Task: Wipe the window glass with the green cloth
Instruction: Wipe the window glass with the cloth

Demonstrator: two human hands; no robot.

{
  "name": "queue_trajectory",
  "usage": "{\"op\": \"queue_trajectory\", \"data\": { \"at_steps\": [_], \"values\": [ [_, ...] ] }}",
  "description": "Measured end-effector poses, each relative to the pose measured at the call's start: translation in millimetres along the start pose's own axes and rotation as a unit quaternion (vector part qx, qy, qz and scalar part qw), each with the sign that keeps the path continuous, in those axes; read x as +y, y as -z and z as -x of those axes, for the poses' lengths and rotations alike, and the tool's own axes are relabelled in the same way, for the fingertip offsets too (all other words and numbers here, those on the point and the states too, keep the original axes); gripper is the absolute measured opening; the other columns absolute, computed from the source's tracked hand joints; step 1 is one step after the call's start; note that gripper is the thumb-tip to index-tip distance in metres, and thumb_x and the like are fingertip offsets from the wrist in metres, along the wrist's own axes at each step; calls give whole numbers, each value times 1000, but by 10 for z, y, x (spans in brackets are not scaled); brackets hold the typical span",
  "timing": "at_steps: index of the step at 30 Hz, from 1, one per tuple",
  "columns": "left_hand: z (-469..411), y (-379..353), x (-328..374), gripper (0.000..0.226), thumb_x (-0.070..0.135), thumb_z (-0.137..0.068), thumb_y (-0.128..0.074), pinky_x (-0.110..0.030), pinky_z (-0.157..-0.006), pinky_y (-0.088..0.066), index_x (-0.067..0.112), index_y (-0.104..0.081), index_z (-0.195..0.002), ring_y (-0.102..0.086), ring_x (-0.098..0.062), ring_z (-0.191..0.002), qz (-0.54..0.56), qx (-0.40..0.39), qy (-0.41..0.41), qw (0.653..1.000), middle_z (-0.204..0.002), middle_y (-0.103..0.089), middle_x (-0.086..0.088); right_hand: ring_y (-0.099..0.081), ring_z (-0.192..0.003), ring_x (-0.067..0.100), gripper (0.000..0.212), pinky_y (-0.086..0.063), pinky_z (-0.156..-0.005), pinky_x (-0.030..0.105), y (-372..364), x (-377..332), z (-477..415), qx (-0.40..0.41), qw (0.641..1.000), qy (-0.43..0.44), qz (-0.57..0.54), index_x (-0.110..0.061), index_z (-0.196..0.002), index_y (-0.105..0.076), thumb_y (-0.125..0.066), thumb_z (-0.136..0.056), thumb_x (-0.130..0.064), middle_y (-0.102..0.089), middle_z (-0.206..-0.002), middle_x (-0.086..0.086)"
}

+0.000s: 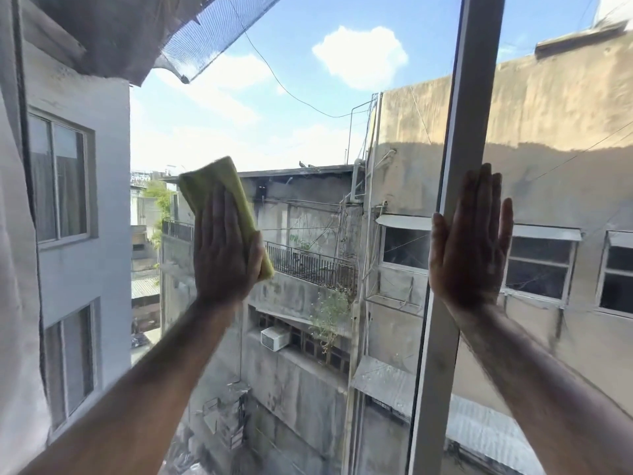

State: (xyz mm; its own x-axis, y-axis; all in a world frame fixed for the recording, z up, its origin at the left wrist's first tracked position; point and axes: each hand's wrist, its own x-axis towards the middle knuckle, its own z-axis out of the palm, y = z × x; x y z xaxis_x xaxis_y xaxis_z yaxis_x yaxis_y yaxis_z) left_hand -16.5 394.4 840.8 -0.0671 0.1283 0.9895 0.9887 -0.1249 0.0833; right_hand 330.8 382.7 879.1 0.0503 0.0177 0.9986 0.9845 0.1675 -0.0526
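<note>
The window glass fills the view, with buildings and sky beyond it. My left hand presses a folded yellow-green cloth flat against the left pane at about mid height; the cloth sticks out above and to the right of my fingers. My right hand lies flat with fingers spread against the glass, right beside the grey vertical window frame. It holds nothing.
A pale sheer curtain hangs along the left edge. The vertical frame divides the left pane from the right pane. Dark netting hangs outside at the top left.
</note>
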Motion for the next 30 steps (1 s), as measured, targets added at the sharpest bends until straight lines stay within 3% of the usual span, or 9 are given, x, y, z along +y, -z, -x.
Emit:
{"op": "queue_trajectory", "data": {
  "at_steps": [4,9,11,13,16,20,22,27,30],
  "values": [
    [-753,-30,582,68,36,-110,-40,-48,-135,-19,-2,-20,-163,-21,-33,-162,29,48,25,998,-172,-24,-20,-14,-165,29,64,-17,-133,53,10,-3,-10,-1,1000,-1,-4,-1,-166,-15,-28,-113,-35,-15,-176,17],
    [-291,-224,769,68,40,-110,-42,-52,-132,-25,0,-23,-163,-17,-33,-163,16,-41,-337,941,-172,-23,-22,-14,-164,30,65,-17,-133,54,30,-5,-12,-4,1000,1,-1,-1,-165,-16,-25,-113,-38,-16,-176,18],
    [52,-182,422,71,43,-109,-45,-52,-130,-30,1,-26,-162,-21,-32,-163,-4,-78,-403,912,-171,-27,-22,-13,-165,29,64,-18,-133,54,28,-4,-9,-6,1000,2,3,-1,-165,-15,-28,-113,-36,-15,-176,18],
    [242,-90,26,71,43,-107,-48,-55,-126,-36,-1,-31,-160,-27,-34,-160,-16,-79,-380,921,-169,-32,-23,-13,-165,29,64,-18,-132,55,22,-9,-4,-6,1000,-1,3,-1,-166,-15,-30,-113,-34,-14,-176,18],
    [57,-7,-197,70,41,-109,-39,-59,-127,-31,-5,-27,-160,-24,-38,-161,-17,-52,-203,978,-169,-27,-27,-12,-165,29,64,-17,-132,55,12,-13,-1,-8,1000,-4,2,-1,-166,-14,-31,-113,-33,-14,-176,18],
    [-696,10,401,69,39,-110,-35,-50,-135,-16,-2,-17,-163,-16,-35,-163,15,4,-22,1000,-173,-19,-23,-11,-165,29,63,-17,-133,55,2,1,3,-8,1000,-2,4,-1,-166,-13,-32,-114,-32,-13,-176,17],
    [-869,-29,742,69,39,-111,-35,-46,-136,-13,-1,-17,-164,-14,-34,-164,20,11,-58,998,-174,-18,-21,-11,-165,28,63,-16,-133,54,-4,5,7,-9,1000,-2,5,-2,-166,-13,-31,-114,-33,-12,-176,17],
    [-148,-179,883,66,40,-111,-38,-52,-132,-25,-1,-27,-161,-20,-34,-162,34,-45,-345,937,-170,-28,-24,-11,-165,28,63,-17,-133,54,2,14,8,-9,1000,-2,8,-3,-166,-14,-30,-114,-34,-13,-176,16],
    [429,-115,323,70,42,-108,-46,-54,-128,-33,-2,-30,-160,-23,-34,-162,1,-69,-336,939,-169,-30,-24,-13,-165,29,63,-16,-133,54,10,3,-1,-2,1000,2,-1,-3,-166,-14,-28,-114,-34,-14,-176,17]
  ]
}}
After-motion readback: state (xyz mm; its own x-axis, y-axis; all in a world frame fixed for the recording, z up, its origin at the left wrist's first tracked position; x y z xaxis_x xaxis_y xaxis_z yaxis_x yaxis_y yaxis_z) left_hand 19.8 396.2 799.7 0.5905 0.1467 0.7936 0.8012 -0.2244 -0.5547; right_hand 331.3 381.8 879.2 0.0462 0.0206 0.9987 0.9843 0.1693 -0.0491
